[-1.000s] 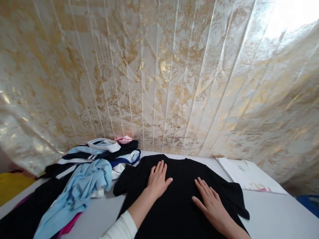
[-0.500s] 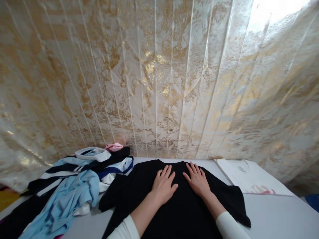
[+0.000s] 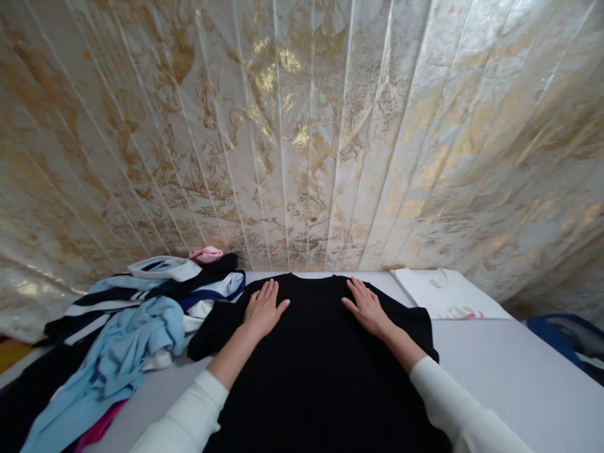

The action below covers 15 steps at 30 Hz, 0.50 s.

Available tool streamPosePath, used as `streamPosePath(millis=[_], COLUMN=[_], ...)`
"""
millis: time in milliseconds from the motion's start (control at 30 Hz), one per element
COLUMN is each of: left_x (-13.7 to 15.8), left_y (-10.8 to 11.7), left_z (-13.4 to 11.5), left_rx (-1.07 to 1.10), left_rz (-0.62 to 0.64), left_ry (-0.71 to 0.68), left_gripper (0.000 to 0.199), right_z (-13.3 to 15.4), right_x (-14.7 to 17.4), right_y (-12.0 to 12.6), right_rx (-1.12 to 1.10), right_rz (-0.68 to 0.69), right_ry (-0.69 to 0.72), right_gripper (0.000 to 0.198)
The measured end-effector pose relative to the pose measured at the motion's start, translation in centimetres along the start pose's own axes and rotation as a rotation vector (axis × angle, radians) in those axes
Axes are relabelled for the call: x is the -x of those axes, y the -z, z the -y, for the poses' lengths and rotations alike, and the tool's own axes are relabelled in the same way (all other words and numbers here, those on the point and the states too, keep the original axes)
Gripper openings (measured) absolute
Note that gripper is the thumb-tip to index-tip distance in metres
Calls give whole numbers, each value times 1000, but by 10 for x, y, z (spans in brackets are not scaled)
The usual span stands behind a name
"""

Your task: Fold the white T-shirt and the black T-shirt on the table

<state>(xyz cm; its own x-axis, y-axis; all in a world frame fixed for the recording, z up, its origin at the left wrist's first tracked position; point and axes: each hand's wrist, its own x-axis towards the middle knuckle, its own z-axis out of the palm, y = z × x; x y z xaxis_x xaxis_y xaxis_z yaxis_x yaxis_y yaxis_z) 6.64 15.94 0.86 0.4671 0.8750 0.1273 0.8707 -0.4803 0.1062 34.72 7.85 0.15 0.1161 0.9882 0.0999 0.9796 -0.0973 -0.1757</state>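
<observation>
A black T-shirt [image 3: 311, 365] lies spread on the table, its neckline toward the far edge and its sleeves out to both sides. Its lower part runs past the bottom of the view. My left hand [image 3: 264, 308] rests palm down on the shirt's left shoulder, fingers stretched and pointing away from me. On the right shoulder, close to the neckline, my right hand [image 3: 367, 307] lies flat with its fingers somewhat apart. Neither hand grips the cloth.
At the left is a heap of clothes with a light blue garment [image 3: 136, 346]. A folded white T-shirt [image 3: 448, 292] lies at the back right of the pale table [image 3: 509, 384]. Dark blue cloth [image 3: 561, 340] shows beyond the right edge. A gold-patterned curtain [image 3: 302, 157] hangs behind.
My left hand has slid left across the shirt, away from the neckline, so my hands are wider apart. The right sleeve lies closer in. The view has tilted down slightly.
</observation>
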Motion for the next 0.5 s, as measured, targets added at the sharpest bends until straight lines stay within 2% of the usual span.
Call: streamPosePath(millis=[167, 233, 333, 433, 500], left_x=[61, 75, 79, 76, 82], left_y=[0, -5, -10, -7, -2], left_z=[9, 13, 19, 18, 15], left_rx=[-1, -28, -54, -45, -39], left_rz=[-62, -121, -162, -149, -143], left_ry=[-103, -120, -123, -136, -151], left_gripper=[63, 61, 58, 55, 53], right_z=[3, -5, -26, -38, -34], right_x=[96, 120, 125, 119, 125], right_y=[1, -2, -1, 6, 13], right_rx=[-37, 3, 84, 101, 81], right_rz=[8, 9, -12, 38, 44], right_ry=[245, 239, 77, 71, 93], right_gripper=[59, 59, 63, 63, 62])
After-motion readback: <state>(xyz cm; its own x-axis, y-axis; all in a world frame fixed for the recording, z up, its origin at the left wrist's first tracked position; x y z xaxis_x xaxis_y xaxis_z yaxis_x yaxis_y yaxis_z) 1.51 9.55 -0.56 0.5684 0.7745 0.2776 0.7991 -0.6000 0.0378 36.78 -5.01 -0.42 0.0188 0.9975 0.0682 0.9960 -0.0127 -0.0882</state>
